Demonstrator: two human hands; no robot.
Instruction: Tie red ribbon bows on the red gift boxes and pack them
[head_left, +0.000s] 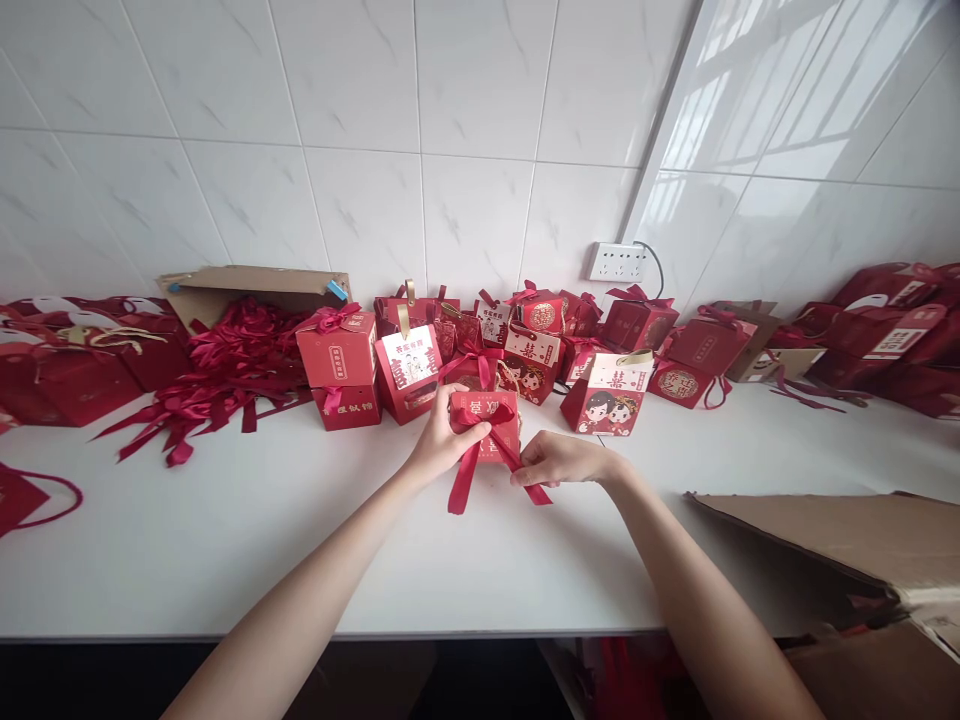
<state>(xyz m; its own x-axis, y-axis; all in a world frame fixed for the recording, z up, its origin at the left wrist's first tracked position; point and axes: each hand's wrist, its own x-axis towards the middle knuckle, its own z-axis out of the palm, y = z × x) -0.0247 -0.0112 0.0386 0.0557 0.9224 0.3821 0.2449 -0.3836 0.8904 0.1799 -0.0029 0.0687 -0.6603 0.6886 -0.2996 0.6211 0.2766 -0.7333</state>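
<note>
A small red gift box (495,446) with printed characters sits on the white table in front of me. Around it runs a dark red ribbon (462,482), tied at the top with two tails hanging toward me. My left hand (444,436) grips the box's left side, its thumb pressed on the ribbon knot. On the right, my right hand (556,460) pinches the right ribbon tail, whose end sticks out below the fingers. Right behind stands another red box with a ribbon bow (474,368), partly hidden by the one I hold.
Finished-looking red boxes, including a couple-printed box (609,396), line the wall side. Loose ribbons (244,350) spill from a cardboard box (255,280) at left. An open carton (832,535) juts over the table's right front. A power strip (618,262) hangs on the wall.
</note>
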